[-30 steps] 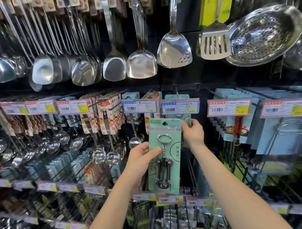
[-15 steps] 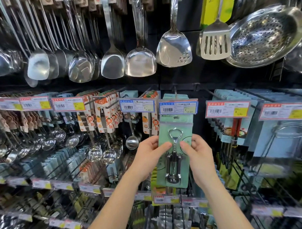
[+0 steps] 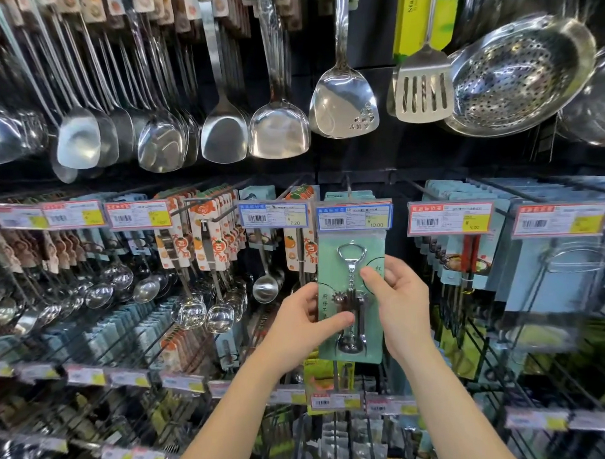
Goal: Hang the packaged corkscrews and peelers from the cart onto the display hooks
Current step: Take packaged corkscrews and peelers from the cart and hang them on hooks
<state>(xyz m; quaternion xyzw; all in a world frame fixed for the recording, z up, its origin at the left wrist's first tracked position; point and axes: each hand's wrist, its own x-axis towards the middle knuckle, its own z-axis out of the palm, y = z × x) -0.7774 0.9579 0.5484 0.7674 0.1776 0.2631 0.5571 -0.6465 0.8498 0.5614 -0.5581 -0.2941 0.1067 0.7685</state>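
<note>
Our left hand (image 3: pixel 301 320) and right hand (image 3: pixel 401 301) pinch the pale-green carded steel corkscrew (image 3: pixel 331 261). Its top hides behind the blue-edged price tag (image 3: pixel 354 215); we could miss the hook.

Cannot see the top of the corkscrew package (image 3: pixel 350 299), tucked behind the blue price tag (image 3: pixel 354 215); cannot tell whether hooked or not. Cannot see most fingers of the left hand (image 3: pixel 305 318), gone behind the package's left edge, nor the print under the thumb of the right hand (image 3: pixel 401 301). Cannot read the smeared labels (image 3: pixel 336 400) just below the package. Well right of it, blurred blue packs (image 3: pixel 560 272), contents unclear. Above it, spatula (image 3: pixel 345 97) handle cut off by the top edge.
</note>
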